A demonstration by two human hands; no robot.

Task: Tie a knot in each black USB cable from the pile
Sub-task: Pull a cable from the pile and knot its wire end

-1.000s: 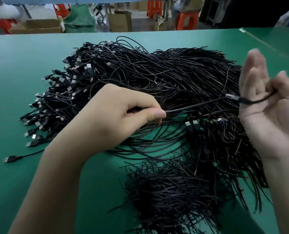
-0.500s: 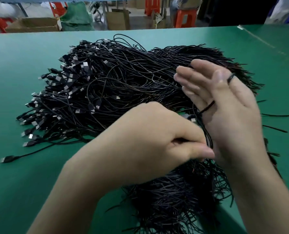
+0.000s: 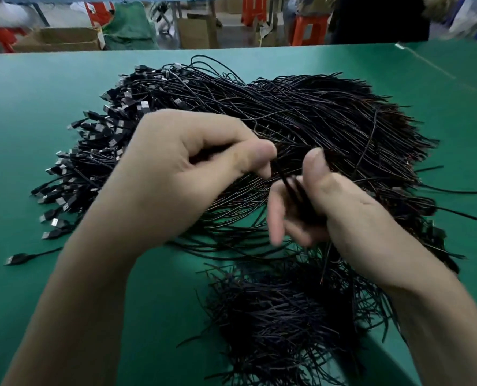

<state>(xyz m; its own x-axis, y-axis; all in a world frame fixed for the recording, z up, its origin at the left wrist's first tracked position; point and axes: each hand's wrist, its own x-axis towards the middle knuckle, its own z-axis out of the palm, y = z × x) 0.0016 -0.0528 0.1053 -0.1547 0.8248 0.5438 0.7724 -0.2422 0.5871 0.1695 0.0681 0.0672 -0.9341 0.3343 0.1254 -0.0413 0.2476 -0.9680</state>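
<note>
Two hands meet mid-view, as I see it. The left hand (image 3: 181, 174) is curled into a loose fist, thumb and forefinger pinching one black USB cable (image 3: 289, 188). The right hand (image 3: 343, 210) faces it, thumb upright, blurred fingers curled round the same cable, which runs down through the palm. Both hang above the pile (image 3: 301, 121), spread across the green table (image 3: 37, 121) with plugs fanned to the left. A tangled heap (image 3: 282, 316) of loose cable lies nearer, partly hidden by the right wrist. One plug (image 3: 16, 259) lies apart at far left. Cardboard boxes (image 3: 56, 37) and orange stools (image 3: 307, 29) stand beyond the table.
</note>
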